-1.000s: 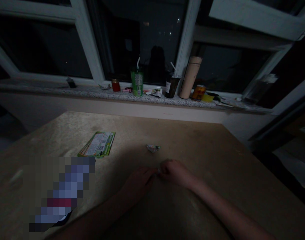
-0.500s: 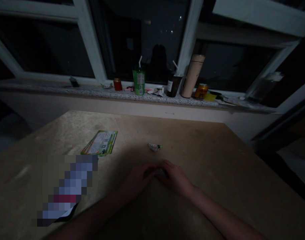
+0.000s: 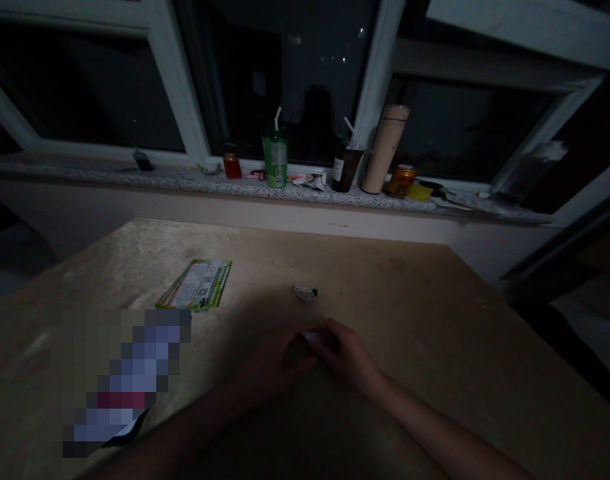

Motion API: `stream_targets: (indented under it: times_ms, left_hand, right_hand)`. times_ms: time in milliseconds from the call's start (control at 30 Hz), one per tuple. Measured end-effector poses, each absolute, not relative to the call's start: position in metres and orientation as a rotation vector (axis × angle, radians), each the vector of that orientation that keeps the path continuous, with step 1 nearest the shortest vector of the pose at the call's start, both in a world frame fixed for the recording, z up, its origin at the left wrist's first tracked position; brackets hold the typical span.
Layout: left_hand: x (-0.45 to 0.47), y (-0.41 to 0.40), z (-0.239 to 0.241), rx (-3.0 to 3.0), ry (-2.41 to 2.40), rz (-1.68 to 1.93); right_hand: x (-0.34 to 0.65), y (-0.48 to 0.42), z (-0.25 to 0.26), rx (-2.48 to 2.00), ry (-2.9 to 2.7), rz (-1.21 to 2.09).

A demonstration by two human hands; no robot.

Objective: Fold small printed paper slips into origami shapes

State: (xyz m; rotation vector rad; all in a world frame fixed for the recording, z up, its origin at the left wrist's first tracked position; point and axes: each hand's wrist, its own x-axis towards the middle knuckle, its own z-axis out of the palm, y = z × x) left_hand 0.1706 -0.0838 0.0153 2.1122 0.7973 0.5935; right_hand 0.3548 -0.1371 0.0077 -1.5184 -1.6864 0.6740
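My left hand (image 3: 277, 363) and my right hand (image 3: 353, 360) meet low over the middle of the table, fingertips almost touching. Pinched between them is a small pale piece of paper (image 3: 309, 337), mostly covered by the fingers, so its exact shape is hard to see in the dim light. Just beyond my hands lies a small folded paper piece (image 3: 307, 293) with printed colours, untouched. Farther left is a fanned stack of green printed leaflets (image 3: 197, 285).
A phone-like device (image 3: 135, 373), pixelated over, lies left of my left forearm. Along the windowsill (image 3: 175, 178) stand a red jar (image 3: 231, 167), a green cup with a straw (image 3: 275, 160), a dark cup (image 3: 345, 170), a pink flask (image 3: 386, 150) and an orange can (image 3: 401, 181).
My left fingers have lifted and spread a little from the thumb, showing more of the pale paper. My right hand stays nearly in place. The view has shifted slightly.
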Motion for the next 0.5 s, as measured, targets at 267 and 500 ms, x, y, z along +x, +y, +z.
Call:
stream_targets:
  times_ms: [267,500]
  left_hand:
    - [0.172,-0.080,0.012,1.988,0.834,0.594]
    - [0.174,-0.080,0.018,1.888,0.795,0.573]
  right_hand:
    - [0.344,-0.136,0.003,-1.457,-1.394,0.859]
    - [0.343,-0.139,-0.002,-1.410,-1.396,0.883]
